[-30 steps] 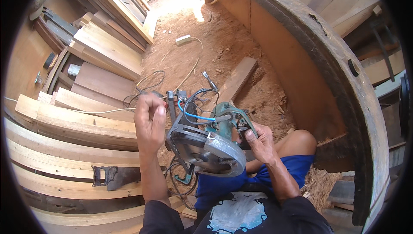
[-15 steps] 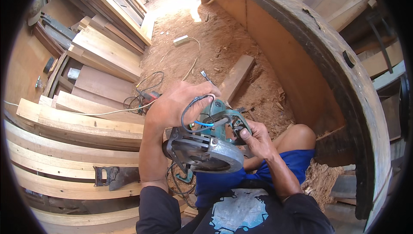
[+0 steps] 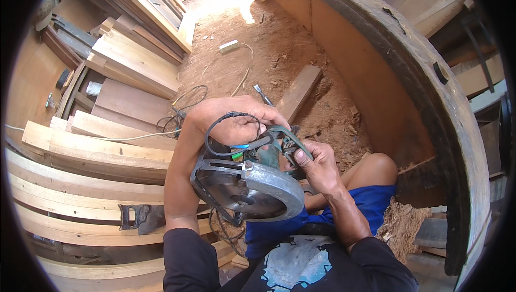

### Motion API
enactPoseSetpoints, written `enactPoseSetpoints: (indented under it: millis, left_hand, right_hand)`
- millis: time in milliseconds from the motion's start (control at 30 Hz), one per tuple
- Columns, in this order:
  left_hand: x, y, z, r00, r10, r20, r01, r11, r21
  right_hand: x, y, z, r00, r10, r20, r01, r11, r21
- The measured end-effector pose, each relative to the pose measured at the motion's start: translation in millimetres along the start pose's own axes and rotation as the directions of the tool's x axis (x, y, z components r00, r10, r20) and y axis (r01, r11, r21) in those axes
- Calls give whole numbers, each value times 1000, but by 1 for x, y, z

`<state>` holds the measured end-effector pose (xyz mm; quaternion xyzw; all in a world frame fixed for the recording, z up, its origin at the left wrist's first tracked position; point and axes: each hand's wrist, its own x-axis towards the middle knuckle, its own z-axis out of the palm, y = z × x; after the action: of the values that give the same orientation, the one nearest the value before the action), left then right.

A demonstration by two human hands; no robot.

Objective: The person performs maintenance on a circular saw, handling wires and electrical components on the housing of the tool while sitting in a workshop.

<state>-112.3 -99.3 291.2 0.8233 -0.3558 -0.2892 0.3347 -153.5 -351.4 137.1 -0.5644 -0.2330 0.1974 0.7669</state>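
A circular saw (image 3: 271,192) with a grey blade guard and green body is held over my lap, its round blade (image 3: 236,195) facing up toward me. My left hand (image 3: 236,120) curls over the far side of the saw's body, its fingertips partly hidden behind the tool. A black cord (image 3: 208,141) loops beside that hand, with a blue wire and a grey cable by the opened handle. At the green handle (image 3: 295,144), my right hand (image 3: 321,167) grips with the thumb pressed on its inner part. Just beyond the saw a screwdriver-like tip (image 3: 262,95) points away.
Left of me lie stacked planks (image 3: 91,157) with a hand saw (image 3: 141,218) on them. A loose board (image 3: 302,92) and a white power strip (image 3: 228,45) rest on the sawdust floor. A large curved wooden panel (image 3: 371,96) stands at the right.
The saw has turned in my hands, so its blade and guard show more fully. My left hand has shifted right and lower over it.
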Motion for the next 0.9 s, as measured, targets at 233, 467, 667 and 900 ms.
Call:
enactPoseSetpoints:
  millis: [233, 467, 667, 900]
  left_hand:
    - [-8, -20, 14, 988, 155, -24, -155, 988, 2]
    - [3, -14, 19, 991, 130, -8, -129, 987, 100]
    - [0, -8, 21, 988, 152, 1, -149, 971, 189]
    - [-14, 13, 25, 991, 134, -15, -125, 955, 267]
  right_hand:
    - [-5, 11, 1, 999, -1, 47, 2, 1000, -7]
    - [6, -3, -45, 988, -61, 143, 93, 969, -227]
    - [46, -4, -26, 914, -291, 283, 396, 795, -460]
    - [48, 12, -18, 970, -183, 158, 233, 882, -410]
